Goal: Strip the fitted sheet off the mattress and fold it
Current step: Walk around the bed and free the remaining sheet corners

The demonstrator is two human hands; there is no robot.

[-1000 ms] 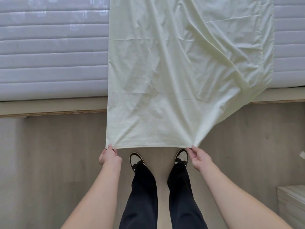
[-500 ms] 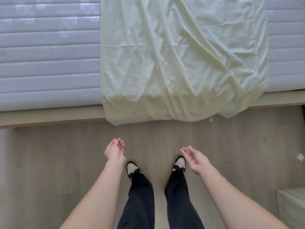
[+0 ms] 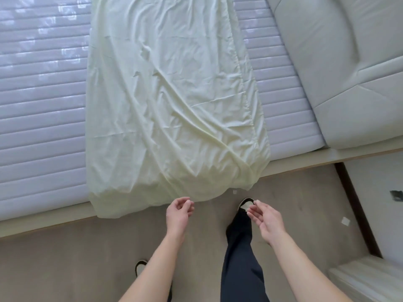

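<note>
Ahead of both empty hands, the bare ribbed mattress (image 3: 41,118) carries the pale yellow fitted sheet (image 3: 170,110), already off and folded into a long strip whose near end droops over the bed frame ledge (image 3: 327,154). The step in hand seems to be the next fold, so each hand would do best to pinch one near corner of that drooping end, keep the edge taut, and carry it up the strip; the diagonal creases ought to be smoothed first or they will be folded in. Beyond the sheet and off to the right of the grip lies a cream padded cushion (image 3: 349,68), well apart and no hindrance. Left hand (image 3: 177,211) hangs just short of the hem, fingers loosely curled, holding nothing. Right hand (image 3: 267,220) hovers to its right over a shoe (image 3: 245,202), fingers relaxed, also holding nothing. Between them, a small scrap (image 3: 234,192) lies on the floor (image 3: 87,258).
</note>
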